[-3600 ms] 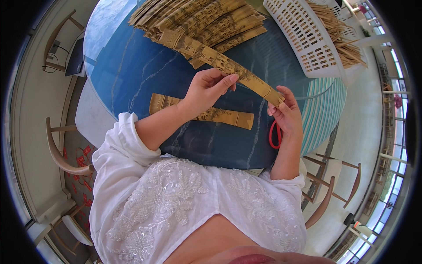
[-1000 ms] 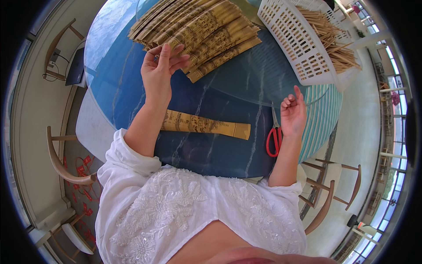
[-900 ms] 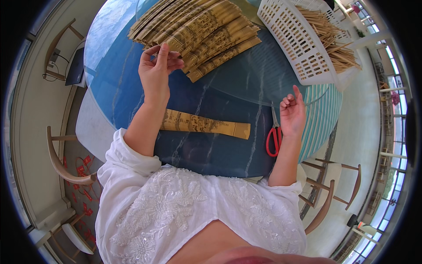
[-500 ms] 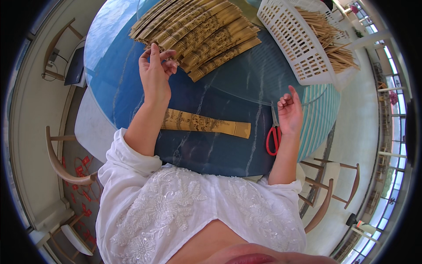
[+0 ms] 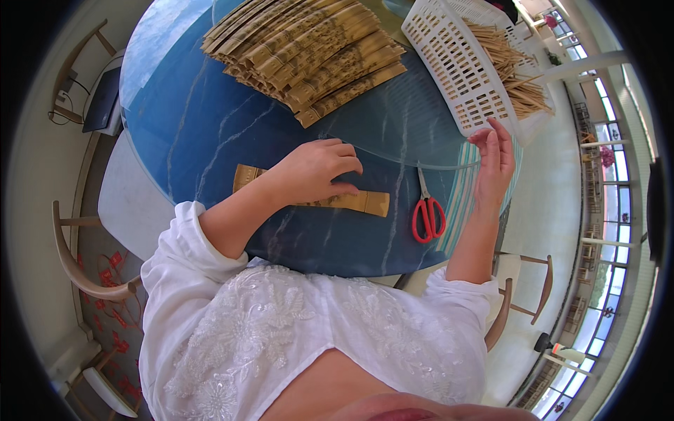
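Observation:
A long, flat gold-brown paper sleeve (image 5: 376, 203) with dark print lies crosswise on the blue marbled table. My left hand (image 5: 319, 168) is over its middle, fingers bent and thumb apart, holding nothing; whether the thumb touches the sleeve I cannot tell. Hand and wrist hide part of the sleeve. At the right, my right hand (image 5: 496, 161) is raised, fingers stretched, just below the near corner of a white plastic basket (image 5: 456, 70). Thin wooden sticks (image 5: 509, 63), like chopsticks, fill that basket. Red-handled scissors (image 5: 427, 214) lie between my hands, blades pointing away from me.
Beyond my left hand, several more printed sleeves (image 5: 309, 56) lie in an overlapping fanned pile. A glass disc's edge (image 5: 379, 158) curves across the table. A striped turquoise cloth (image 5: 463, 186) is under my right forearm. Wooden chairs (image 5: 91, 259) stand on both sides.
My left hand has come from the sleeve pile's near edge toward me, over the single sleeve. My right hand has moved right and up, away from the scissors toward the basket.

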The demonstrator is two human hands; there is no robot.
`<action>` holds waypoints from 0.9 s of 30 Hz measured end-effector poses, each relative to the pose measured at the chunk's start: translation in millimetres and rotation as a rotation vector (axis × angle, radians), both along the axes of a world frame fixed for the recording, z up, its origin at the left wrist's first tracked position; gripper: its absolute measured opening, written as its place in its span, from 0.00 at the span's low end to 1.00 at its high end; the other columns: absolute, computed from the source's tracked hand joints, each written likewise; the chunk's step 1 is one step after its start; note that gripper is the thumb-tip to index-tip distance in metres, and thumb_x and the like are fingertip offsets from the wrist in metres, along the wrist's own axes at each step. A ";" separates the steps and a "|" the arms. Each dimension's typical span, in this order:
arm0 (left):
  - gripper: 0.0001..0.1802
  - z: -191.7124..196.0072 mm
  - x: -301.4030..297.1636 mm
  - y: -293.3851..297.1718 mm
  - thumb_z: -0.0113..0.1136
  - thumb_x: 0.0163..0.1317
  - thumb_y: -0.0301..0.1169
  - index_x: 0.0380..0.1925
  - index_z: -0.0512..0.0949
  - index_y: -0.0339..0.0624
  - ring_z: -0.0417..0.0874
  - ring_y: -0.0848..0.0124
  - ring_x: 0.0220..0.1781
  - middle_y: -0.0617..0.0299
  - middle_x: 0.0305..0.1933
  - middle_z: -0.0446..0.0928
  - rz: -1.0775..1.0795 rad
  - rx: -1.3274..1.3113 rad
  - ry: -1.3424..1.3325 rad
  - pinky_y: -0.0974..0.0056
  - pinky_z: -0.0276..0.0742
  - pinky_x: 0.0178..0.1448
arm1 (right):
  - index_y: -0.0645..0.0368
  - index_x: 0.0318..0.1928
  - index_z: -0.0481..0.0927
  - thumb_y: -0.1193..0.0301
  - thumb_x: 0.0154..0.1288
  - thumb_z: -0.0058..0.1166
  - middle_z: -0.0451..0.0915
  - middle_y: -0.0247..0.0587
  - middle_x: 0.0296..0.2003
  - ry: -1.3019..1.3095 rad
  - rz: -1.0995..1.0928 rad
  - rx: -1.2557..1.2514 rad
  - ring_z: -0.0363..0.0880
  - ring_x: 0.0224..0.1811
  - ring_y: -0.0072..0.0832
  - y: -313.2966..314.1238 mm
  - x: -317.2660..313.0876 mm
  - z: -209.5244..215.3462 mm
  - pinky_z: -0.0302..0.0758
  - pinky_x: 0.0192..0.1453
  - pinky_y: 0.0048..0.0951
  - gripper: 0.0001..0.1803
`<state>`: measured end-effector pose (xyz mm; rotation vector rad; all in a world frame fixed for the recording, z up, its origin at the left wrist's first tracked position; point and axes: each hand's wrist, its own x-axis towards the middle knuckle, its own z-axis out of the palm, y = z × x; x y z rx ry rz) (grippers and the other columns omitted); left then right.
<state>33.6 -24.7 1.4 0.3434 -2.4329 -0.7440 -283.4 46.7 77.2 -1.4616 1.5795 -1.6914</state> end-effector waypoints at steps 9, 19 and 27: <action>0.23 -10.5 0.1 9.8 0.77 0.47 0.43 0.39 0.81 0.44 0.79 0.59 0.48 0.61 0.41 0.78 -0.021 0.023 -0.210 0.58 0.77 0.54 | 0.56 0.59 0.81 0.66 0.70 0.60 0.86 0.42 0.48 1.061 -0.346 0.532 0.84 0.49 0.29 -128.3 -195.1 78.8 0.78 0.54 0.30 0.19; 0.22 -11.9 4.9 15.8 0.77 0.46 0.43 0.34 0.79 0.42 0.80 0.60 0.44 0.61 0.35 0.78 0.003 -0.004 -0.233 0.58 0.77 0.52 | 0.54 0.56 0.82 0.65 0.69 0.57 0.85 0.43 0.47 0.781 0.133 1.165 0.82 0.52 0.37 -159.1 -242.6 15.5 0.76 0.58 0.39 0.18; 0.21 -9.3 4.7 13.8 0.76 0.47 0.42 0.34 0.80 0.42 0.80 0.61 0.43 0.61 0.34 0.78 -0.011 -0.031 -0.235 0.58 0.78 0.50 | 0.55 0.57 0.82 0.65 0.68 0.57 0.85 0.44 0.47 0.810 0.106 1.187 0.82 0.53 0.39 -157.3 -239.2 17.7 0.76 0.59 0.39 0.18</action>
